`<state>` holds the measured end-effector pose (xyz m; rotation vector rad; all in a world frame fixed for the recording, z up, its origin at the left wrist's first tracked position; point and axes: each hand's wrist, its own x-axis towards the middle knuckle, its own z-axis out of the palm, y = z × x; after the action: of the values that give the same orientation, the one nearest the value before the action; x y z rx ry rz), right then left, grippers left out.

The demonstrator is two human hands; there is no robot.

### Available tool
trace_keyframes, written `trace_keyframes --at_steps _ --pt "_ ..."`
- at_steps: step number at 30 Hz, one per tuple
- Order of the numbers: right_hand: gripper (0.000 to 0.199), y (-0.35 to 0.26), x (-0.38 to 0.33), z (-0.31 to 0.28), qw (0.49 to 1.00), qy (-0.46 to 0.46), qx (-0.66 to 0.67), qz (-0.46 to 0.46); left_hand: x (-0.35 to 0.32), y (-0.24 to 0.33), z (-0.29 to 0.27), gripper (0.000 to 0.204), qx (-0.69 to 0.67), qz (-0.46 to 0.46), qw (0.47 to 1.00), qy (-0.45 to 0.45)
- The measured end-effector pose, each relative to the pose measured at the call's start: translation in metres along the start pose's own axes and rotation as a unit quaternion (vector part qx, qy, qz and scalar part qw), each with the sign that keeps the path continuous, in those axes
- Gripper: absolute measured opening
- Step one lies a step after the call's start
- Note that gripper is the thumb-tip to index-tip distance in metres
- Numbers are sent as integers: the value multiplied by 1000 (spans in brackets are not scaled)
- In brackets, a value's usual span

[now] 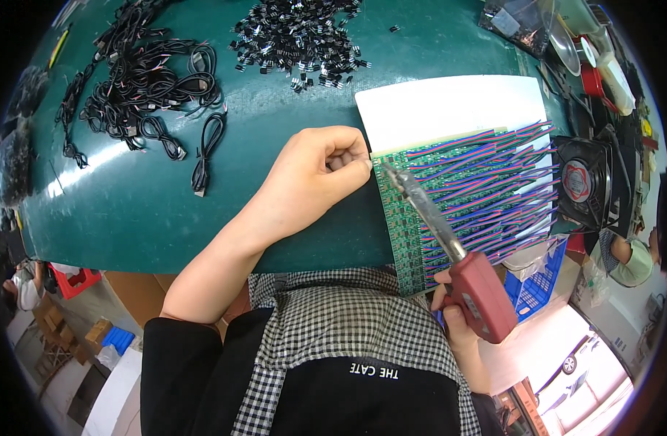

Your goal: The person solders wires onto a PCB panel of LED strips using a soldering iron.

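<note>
Spanning the green table [202, 211], a circuit board panel [413, 240] with coloured wires lay flat for soldering; left hand [315, 174] pinched closed at its corner, seemingly steadying it; right hand [453, 305] clamped on soldering iron [449, 247], tip at solder pads.

- only one view shows, from a camera on the person's head, looking steeply down over the chest onto the green tabletop [202, 218].
- it faces forward and down, so the far edge of the tabletop lies at the top of the picture and the person's checked shirt [333, 320] fills the lower middle.
- it sits close: the left hand [320, 173] and the right hand [453, 309] come up from the lower edge and look large.
- the wide fisheye lens bends the tabletop edge into a curve and darkens the corners.
- at the rim it also takes in the floor below left and a fan [584, 182] at the right.
</note>
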<state>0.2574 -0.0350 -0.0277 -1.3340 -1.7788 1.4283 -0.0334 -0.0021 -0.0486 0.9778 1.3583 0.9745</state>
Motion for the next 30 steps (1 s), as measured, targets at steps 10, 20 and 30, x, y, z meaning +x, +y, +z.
trace_keyframes --at_steps 10,20,30 --pt "41 0 1 -2 1000 -22 -18 2 -1 -2 0 12 -6 2 1000 2" --pt "44 0 1 -1 1000 0 -4 -21 0 0 0 12 6 16 1000 -1" --pt "61 -9 5 7 969 -21 246 21 -8 8 -5 14 47 -17 999 16"
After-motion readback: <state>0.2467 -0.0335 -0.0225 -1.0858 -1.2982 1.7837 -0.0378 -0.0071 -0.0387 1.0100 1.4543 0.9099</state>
